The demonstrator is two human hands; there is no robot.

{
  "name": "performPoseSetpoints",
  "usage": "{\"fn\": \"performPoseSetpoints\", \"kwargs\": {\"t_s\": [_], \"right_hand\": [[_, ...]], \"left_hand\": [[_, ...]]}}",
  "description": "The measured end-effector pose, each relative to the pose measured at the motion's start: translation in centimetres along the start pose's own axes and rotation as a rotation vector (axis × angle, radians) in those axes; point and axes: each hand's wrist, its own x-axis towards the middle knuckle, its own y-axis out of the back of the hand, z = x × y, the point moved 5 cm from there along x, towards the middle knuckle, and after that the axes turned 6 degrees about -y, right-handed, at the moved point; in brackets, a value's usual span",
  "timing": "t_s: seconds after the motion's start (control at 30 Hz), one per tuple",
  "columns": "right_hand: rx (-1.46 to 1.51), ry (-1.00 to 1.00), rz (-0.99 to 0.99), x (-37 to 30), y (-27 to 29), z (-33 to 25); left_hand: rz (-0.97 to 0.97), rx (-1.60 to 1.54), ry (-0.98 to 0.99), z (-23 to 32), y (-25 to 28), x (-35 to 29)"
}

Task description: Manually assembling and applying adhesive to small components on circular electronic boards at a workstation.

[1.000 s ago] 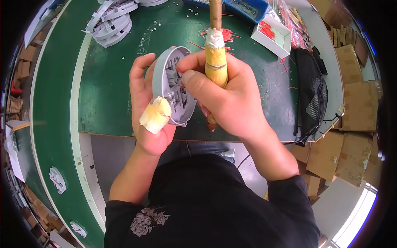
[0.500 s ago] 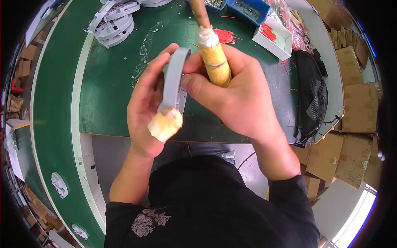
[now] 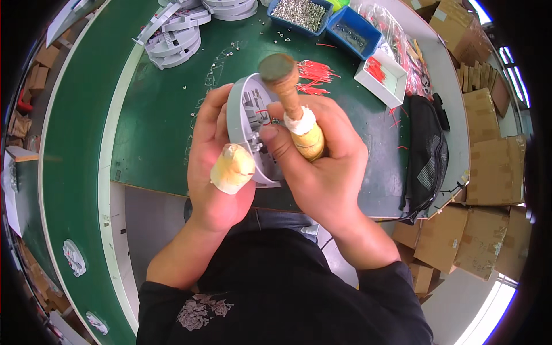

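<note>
Left hand [image 3: 207, 161]: gripped round grey plastic housing [image 3: 234, 115], tilted above near half of green tabletop [image 3: 152, 144] | right hand [image 3: 328, 167]: held yellow-wrapped wooden rod [image 3: 299, 119], fingertips at housing's open face | red wires [image 3: 316, 70]: lay on tabletop's far half.

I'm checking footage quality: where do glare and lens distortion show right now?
Head view: glaring white patch at lower right; head view: long, flat green bench at left bows outward; head view: curved grey plastic housing shows no strong glare.
</note>
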Motion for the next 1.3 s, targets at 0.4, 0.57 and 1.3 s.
{"fn": "performPoseSetpoints", "kwargs": {"t_s": [0.4, 0.57, 1.3], "right_hand": [[0.079, 0.055, -0.135, -0.1, -0.3, -0.4], [0.316, -0.453, -0.314, 0.5, 0.4, 1.2], [-0.167, -0.363, -0.237, 3.6, 5.4, 4.5]], "left_hand": [[0.074, -0.028, -0.045, 0.3, -0.2, -1.2], [-0.051, 0.094, 0.049, 0.3, 0.7, -1.7], [0.63, 1.791, -0.302, 22.8, 18.5, -4.8]]}}
